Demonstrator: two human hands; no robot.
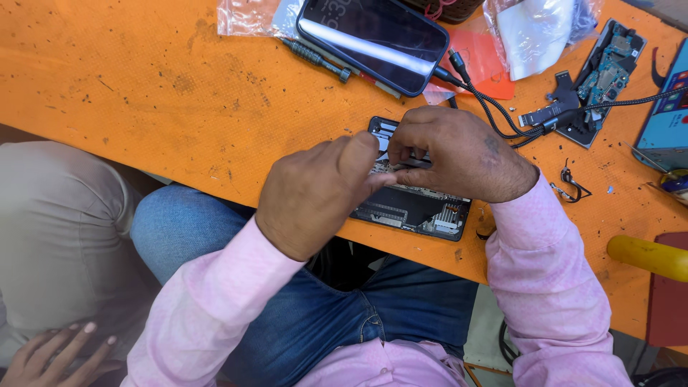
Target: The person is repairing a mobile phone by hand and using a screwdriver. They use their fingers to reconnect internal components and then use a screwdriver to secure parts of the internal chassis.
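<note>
An opened phone (412, 204), its back cover already removed so that dark internal plates and connectors are exposed, is seen lying at the near edge of the orange table (143, 93), just right of the frame's centre. The left hand (315, 193) is curled over its left part, thumb raised; whether anything is pinched cannot be told. The right hand (459, 154) is bent above the upper end, its fingertips pressed down on the internals. Disassembly is judged well advanced, with inner parts still seated. An intact dark phone (376, 39) with a cable (502, 115), a screwdriver (315, 59) and a bare circuit board (605, 68) are seen along the upper edge
</note>
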